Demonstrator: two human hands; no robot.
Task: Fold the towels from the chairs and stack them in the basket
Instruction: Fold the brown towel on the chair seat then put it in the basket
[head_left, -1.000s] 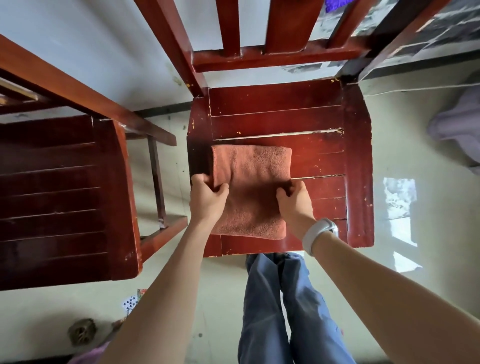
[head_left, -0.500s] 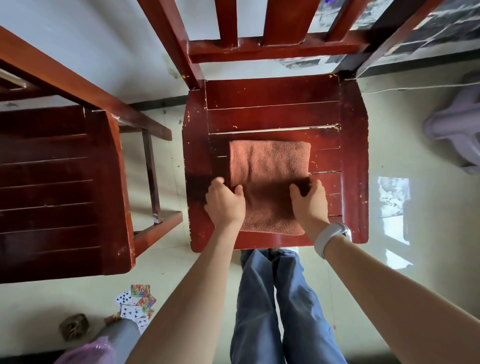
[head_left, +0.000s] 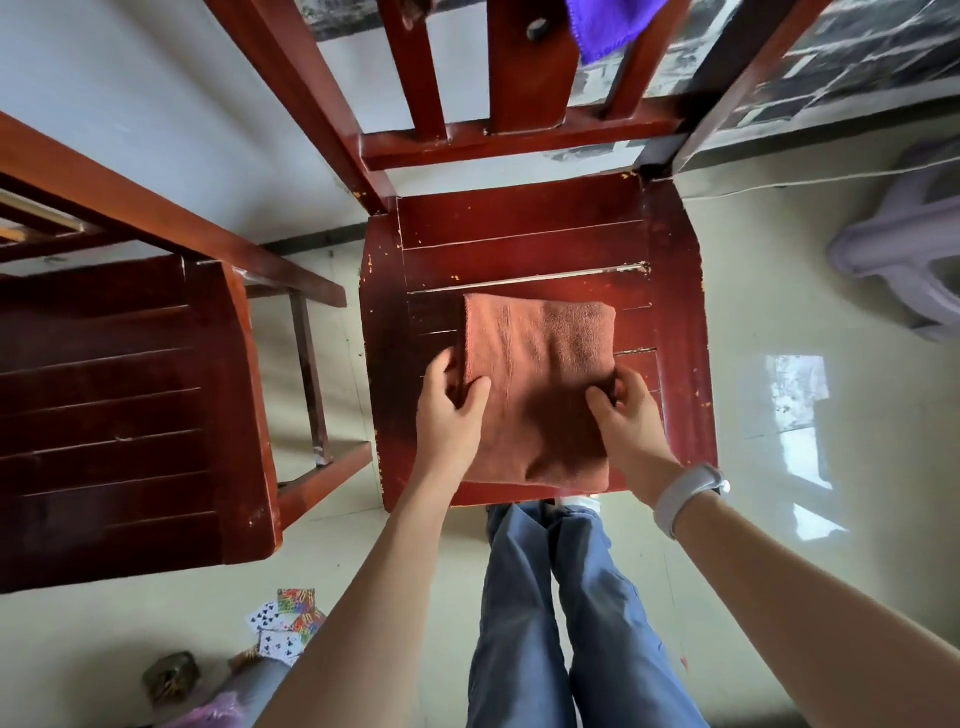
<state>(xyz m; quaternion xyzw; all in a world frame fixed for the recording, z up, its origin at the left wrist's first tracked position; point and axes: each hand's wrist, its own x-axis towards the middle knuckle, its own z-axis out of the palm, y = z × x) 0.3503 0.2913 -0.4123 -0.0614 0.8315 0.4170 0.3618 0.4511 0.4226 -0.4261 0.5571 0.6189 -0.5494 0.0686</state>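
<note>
A folded orange-brown towel lies flat on the seat of the red wooden chair in front of me. My left hand pinches its left edge, thumb on top and fingers tucked under. At the right edge my right hand, with a white wristband, grips the cloth the same way. A purple towel hangs over the chair's backrest at the top. No basket is in view.
A second red wooden chair stands close on the left. Playing cards and a small dark object lie on the floor at lower left. A pale lilac plastic stool sits at the right. My blue-trousered legs are below the chair.
Both hands have stayed on the towel's side edges and slid it a little to the right on the seat. The view tilted up, bringing the purple towel on the backrest into sight.
</note>
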